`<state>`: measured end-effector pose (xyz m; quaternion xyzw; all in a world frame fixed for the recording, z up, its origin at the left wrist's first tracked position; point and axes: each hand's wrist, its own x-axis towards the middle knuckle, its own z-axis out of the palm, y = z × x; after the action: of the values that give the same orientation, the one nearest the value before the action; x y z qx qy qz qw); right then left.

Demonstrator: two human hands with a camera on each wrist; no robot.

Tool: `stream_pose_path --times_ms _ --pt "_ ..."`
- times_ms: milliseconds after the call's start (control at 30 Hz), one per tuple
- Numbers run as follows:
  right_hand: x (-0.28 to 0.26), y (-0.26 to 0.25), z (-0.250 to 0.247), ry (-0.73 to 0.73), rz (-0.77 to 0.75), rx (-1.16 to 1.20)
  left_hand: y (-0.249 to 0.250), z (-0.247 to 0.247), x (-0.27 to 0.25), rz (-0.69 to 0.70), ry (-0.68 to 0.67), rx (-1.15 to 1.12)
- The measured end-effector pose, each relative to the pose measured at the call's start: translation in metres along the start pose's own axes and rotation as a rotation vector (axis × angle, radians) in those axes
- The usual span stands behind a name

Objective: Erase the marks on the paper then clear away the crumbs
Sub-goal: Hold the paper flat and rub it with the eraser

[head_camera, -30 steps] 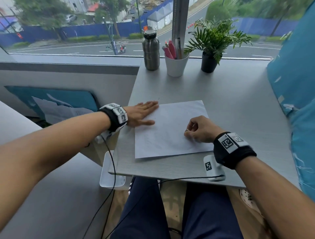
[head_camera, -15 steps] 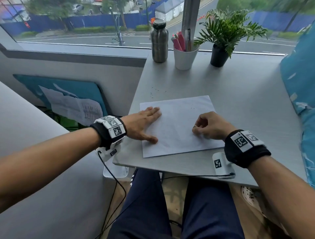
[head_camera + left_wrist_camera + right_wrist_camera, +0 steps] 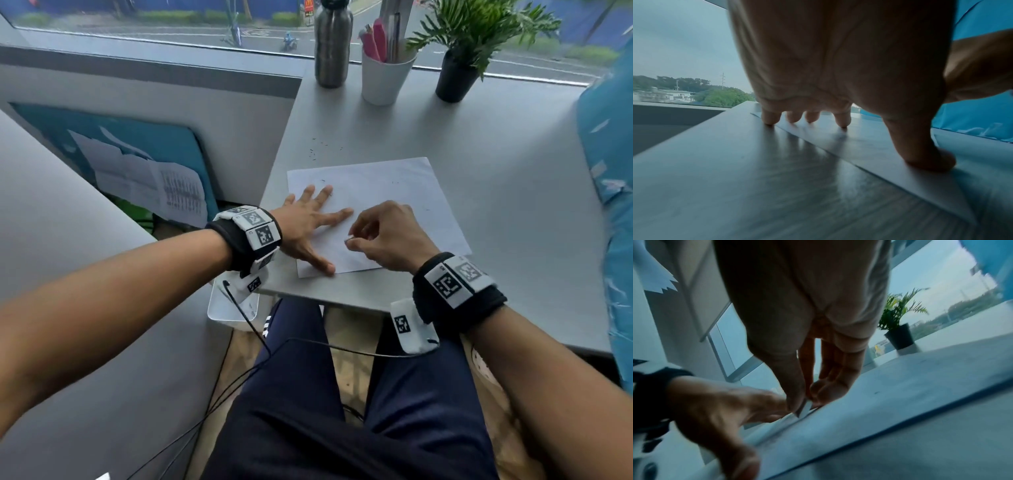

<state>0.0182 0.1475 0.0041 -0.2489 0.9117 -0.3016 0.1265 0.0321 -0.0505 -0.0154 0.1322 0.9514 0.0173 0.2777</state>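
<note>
A white sheet of paper [image 3: 404, 192] lies on the grey table [image 3: 496, 164] near its front edge. My left hand [image 3: 315, 219] lies flat on the sheet's left part, fingers spread, thumb at the lower left corner; the left wrist view shows the fingertips [image 3: 842, 121] pressing the paper [image 3: 869, 146]. My right hand [image 3: 380, 236] hovers just right of it with thumb and fingers pinching a small white eraser [image 3: 804, 408], its tip on the paper [image 3: 838, 426]. Dark eraser crumbs [image 3: 317, 150] lie on the table beyond the sheet, with a few specks on the sheet.
At the back of the table stand a steel bottle [image 3: 333, 44], a white cup of pens [image 3: 385, 75] and a potted plant [image 3: 459, 72]. A blue cushion [image 3: 609, 171] borders the right side. A white bin [image 3: 233, 308] sits below the table's left corner.
My right hand has moved left across the paper toward the left hand. The left hand has slid further onto the sheet. The head view has tilted down and closer.
</note>
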Motion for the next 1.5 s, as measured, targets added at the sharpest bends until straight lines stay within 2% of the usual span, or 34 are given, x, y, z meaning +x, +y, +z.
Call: stream_pose_path --times_ms 167,300,400,533,633,767,900,1000,1133,1233,1367,1500 --pt "0.001 -0.001 0.01 0.03 0.034 -0.138 0.003 -0.003 -0.002 -0.018 -0.01 0.003" --pt "-0.005 -0.006 0.01 -0.088 -0.009 -0.162 0.004 -0.002 0.0 -0.028 -0.01 0.003" --pt "-0.001 -0.002 0.005 -0.01 0.062 -0.109 0.005 -0.002 0.002 -0.043 -0.018 -0.006" --pt "-0.005 -0.004 0.006 -0.063 0.028 -0.139 0.006 -0.003 0.002 -0.054 -0.029 -0.01" --pt "-0.003 0.002 0.004 0.002 0.096 -0.126 0.007 -0.004 0.002 -0.058 -0.03 0.0" --pt "-0.004 -0.004 0.005 -0.107 0.04 -0.203 0.013 -0.004 0.002 0.018 0.0 0.041" --pt "0.002 -0.002 0.0 -0.026 0.036 -0.184 0.014 -0.002 0.004 0.071 -0.012 -0.039" --pt "0.0 -0.007 0.001 -0.094 -0.034 -0.191 0.014 -0.002 0.004 0.07 -0.022 -0.046" --pt "0.006 -0.003 -0.006 -0.001 -0.01 -0.136 0.014 -0.004 0.006 0.066 -0.049 -0.047" --pt "0.0 -0.011 0.002 -0.078 -0.08 -0.146 0.013 -0.004 0.006 0.067 -0.068 -0.038" --pt "0.009 -0.003 -0.005 0.009 0.013 -0.092 0.012 -0.004 0.007 0.061 -0.072 -0.041" --pt "0.007 -0.011 -0.001 -0.126 -0.071 -0.165 0.012 -0.004 0.007 0.06 -0.073 -0.046"
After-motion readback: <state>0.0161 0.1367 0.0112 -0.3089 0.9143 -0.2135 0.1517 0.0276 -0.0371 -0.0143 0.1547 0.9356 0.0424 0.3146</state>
